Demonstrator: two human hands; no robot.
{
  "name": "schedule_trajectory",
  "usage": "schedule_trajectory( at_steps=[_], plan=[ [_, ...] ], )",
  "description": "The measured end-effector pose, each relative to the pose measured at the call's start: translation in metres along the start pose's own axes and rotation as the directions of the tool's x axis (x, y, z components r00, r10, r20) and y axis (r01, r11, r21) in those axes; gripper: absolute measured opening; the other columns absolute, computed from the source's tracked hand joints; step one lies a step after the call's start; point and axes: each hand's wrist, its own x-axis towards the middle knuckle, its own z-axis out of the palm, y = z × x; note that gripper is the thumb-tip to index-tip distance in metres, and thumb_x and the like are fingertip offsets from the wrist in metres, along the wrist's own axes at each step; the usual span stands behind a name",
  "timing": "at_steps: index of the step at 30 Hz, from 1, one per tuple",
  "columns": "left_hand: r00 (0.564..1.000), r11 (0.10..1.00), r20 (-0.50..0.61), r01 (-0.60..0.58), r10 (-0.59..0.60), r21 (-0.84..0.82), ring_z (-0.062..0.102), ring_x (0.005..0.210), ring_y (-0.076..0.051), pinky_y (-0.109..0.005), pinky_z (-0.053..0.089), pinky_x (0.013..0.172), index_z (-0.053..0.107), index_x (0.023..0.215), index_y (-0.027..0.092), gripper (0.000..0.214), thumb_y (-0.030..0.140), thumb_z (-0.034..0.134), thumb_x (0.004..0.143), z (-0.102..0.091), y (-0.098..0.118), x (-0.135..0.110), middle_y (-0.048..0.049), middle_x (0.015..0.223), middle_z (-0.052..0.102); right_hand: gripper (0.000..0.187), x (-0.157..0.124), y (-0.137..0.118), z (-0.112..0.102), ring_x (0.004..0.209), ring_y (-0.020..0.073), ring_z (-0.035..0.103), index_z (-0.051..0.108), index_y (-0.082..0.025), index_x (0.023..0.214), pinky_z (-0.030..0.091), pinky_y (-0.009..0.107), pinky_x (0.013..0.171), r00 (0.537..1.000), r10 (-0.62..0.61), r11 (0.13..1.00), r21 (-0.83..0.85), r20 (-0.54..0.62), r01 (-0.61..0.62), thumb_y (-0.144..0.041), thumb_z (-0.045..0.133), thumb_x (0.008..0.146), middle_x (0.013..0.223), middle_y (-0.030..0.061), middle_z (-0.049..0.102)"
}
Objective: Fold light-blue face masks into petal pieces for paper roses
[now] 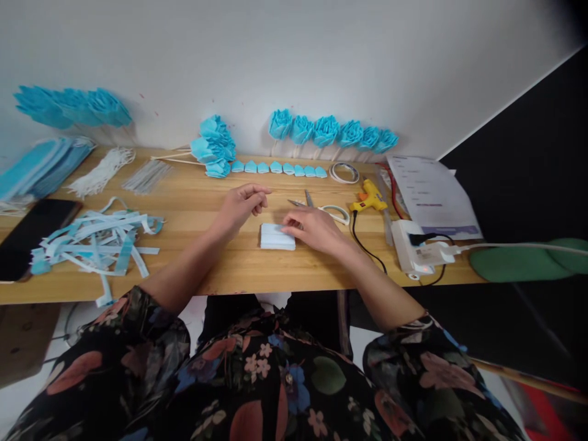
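Note:
A stack of folded pale blue mask cloth [277, 237] lies on the wooden table in front of me. My right hand [316, 229] reaches over it from the right, its thumb and forefinger closed at the stack's upper right corner. Above and left of the stack, my left hand [244, 205] hovers with the forefinger stretched and the other fingers loosely bent, nothing visible in it. Scissors [333, 213] lie just beyond my right hand, their handles partly showing. A row of small folded blue pieces [275, 167] sits farther back.
A yellow glue gun [370, 196], tape roll [344, 173] and power strip [408, 248] are at right. Blue cloth flowers [327, 130] lean on the wall. Left lie cut strips [98, 242], a phone [37, 239], wires [146, 176], white cords [103, 171] and masks [46, 165].

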Motion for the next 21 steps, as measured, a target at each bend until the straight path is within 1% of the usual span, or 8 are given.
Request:
schedule_trajectory(
  at_steps=[4,7,9,12,14,17,19,21],
  plan=[
    [1.0,0.999,-0.004,-0.012,0.012,-0.039,0.052,0.052,-0.008,-0.021,0.042,0.051,0.071,0.087,0.014,0.015,0.024,0.066,0.077,-0.007,0.005,0.004,-0.0005,0.066,0.064,0.015,0.004,0.003,0.004,0.086,0.0215,0.063,0.071,-0.023,0.088,0.04,0.032,0.074,0.999,-0.009,1.0,0.008,0.033,0.009,-0.026,0.081,0.077,0.087,0.0021,0.069],
    [0.997,0.997,-0.016,-0.074,0.074,-0.003,0.052,0.053,-0.008,-0.02,0.041,0.051,0.07,0.089,0.013,0.016,0.024,0.065,0.079,-0.016,0.025,0.004,-0.0008,0.066,0.064,0.013,0.008,0.005,0.005,0.081,0.0191,0.061,0.07,-0.022,0.083,0.039,0.031,0.073,0.997,0.005,1.0,0.004,0.073,-0.005,-0.023,0.082,0.076,0.082,0.0005,0.068],
    [0.99,0.987,-0.036,-0.131,0.135,0.094,0.053,0.054,-0.008,-0.02,0.042,0.053,0.071,0.091,0.013,0.018,0.024,0.062,0.081,-0.024,0.044,0.0,-0.0014,0.069,0.065,0.011,0.01,0.004,0.004,0.075,0.0166,0.059,0.069,-0.021,0.078,0.036,0.029,0.07,0.995,0.016,1.0,-0.006,0.098,-0.016,-0.022,0.08,0.078,0.077,-0.0013,0.067],
    [0.976,0.908,-0.013,-0.198,0.218,0.369,0.056,0.06,-0.01,-0.021,0.046,0.059,0.072,0.095,0.013,0.023,0.027,0.057,0.084,-0.041,0.065,-0.011,-0.0031,0.075,0.069,0.01,0.011,0.002,0.003,0.077,0.0157,0.059,0.067,-0.02,0.077,0.035,0.028,0.069,0.992,-0.013,0.999,-0.032,0.128,0.017,-0.017,0.076,0.081,0.079,-0.0017,0.067],
    [0.981,0.777,0.057,-0.182,0.185,0.602,0.06,0.066,-0.013,-0.024,0.048,0.065,0.073,0.093,0.014,0.026,0.032,0.054,0.086,-0.055,0.065,-0.019,-0.0049,0.084,0.072,0.008,0.011,0.0,0.002,0.08,0.0158,0.06,0.067,-0.02,0.082,0.035,0.028,0.07,0.99,-0.02,0.999,-0.043,0.14,0.026,-0.016,0.074,0.082,0.083,-0.0013,0.069],
    [0.983,0.462,0.162,-0.183,0.084,0.868,0.065,0.08,-0.02,-0.03,0.049,0.076,0.074,0.105,0.018,0.034,0.039,0.052,0.089,-0.074,0.046,-0.031,-0.0066,0.093,0.074,0.012,0.011,0.0,0.002,0.08,0.0161,0.06,0.067,-0.02,0.09,0.034,0.028,0.069,0.991,0.005,0.998,-0.059,0.133,0.002,-0.019,0.076,0.082,0.084,-0.001,0.069],
    [0.987,0.274,0.157,-0.162,0.042,0.948,0.066,0.088,-0.024,-0.033,0.048,0.078,0.069,0.12,0.018,0.042,0.04,0.05,0.09,-0.081,0.029,-0.04,-0.009,0.099,0.072,0.009,0.012,0.001,0.002,0.081,0.0165,0.06,0.067,-0.02,0.086,0.033,0.028,0.068,0.99,0.005,0.999,-0.051,0.144,0.002,-0.02,0.075,0.083,0.085,-0.0007,0.069],
    [0.996,0.177,0.091,-0.093,0.016,0.98,0.067,0.095,-0.026,-0.033,0.048,0.076,0.064,0.128,0.02,0.045,0.039,0.049,0.091,-0.083,0.015,-0.05,-0.0103,0.11,0.07,0.008,0.012,0.002,0.001,0.081,0.016,0.06,0.067,-0.02,0.08,0.033,0.027,0.067,0.985,-0.012,1.0,-0.026,0.17,0.017,-0.019,0.073,0.084,0.085,-0.001,0.069]
  ],
)
